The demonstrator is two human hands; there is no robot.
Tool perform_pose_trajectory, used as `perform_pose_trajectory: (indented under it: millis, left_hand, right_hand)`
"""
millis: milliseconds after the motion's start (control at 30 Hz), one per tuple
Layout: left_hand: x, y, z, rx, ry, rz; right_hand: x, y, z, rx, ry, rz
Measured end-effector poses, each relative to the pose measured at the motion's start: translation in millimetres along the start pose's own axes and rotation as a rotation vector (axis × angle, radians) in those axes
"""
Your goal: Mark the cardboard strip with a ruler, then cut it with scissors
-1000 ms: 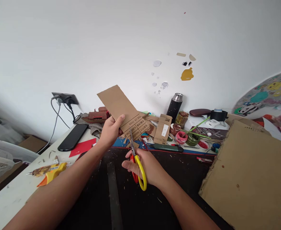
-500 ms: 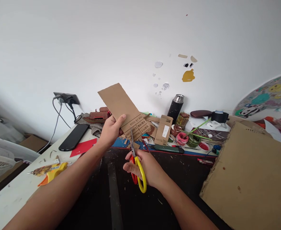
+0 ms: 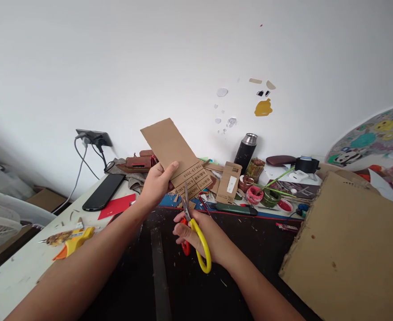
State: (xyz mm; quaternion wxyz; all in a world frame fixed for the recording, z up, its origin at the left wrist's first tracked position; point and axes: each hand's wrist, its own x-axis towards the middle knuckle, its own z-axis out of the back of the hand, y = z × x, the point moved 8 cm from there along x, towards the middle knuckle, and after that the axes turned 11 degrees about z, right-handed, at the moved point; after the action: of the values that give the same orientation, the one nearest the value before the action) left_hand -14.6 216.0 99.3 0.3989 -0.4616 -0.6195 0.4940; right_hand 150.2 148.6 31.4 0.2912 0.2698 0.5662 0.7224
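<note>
My left hand pinches a brown cardboard strip with printed text on its lower end, the thumb on top. The strip is held up over the clutter at the back of the table. My right hand grips scissors with one yellow and one red handle. Their blades are parted and point up at the printed lower edge of the cardboard, one blade in front of it. Whether the blades touch the cardboard is hard to tell.
A steel ruler lies on the black mat. Large cardboard is at right. Paint jars, a green cutter and a flask stand or lie behind. A phone and glue gun are left.
The scissors have opened wider, their handles spreading apart. My left hand and the cardboard have shifted slightly to the right.
</note>
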Motion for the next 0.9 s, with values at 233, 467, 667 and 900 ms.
perform_pose_trajectory:
  millis: [233,467,667,900]
  left_hand:
    - [-2,3,-5.3,0.05,0.016,-0.006]
    - [-5,-2,-4.5,0.091,-0.013,-0.009]
    - [-6,-5,-2.9,0.056,-0.062,-0.015]
    - [-5,-2,-1.4,0.045,-0.073,-0.015]
  right_hand:
    - [1,-7,-1,0.028,-0.099,0.009]
    - [-2,-7,3,-0.027,-0.147,0.024]
    - [-1,-4,7,-0.046,-0.162,0.03]
    - [1,-6,9,-0.057,-0.166,0.049]
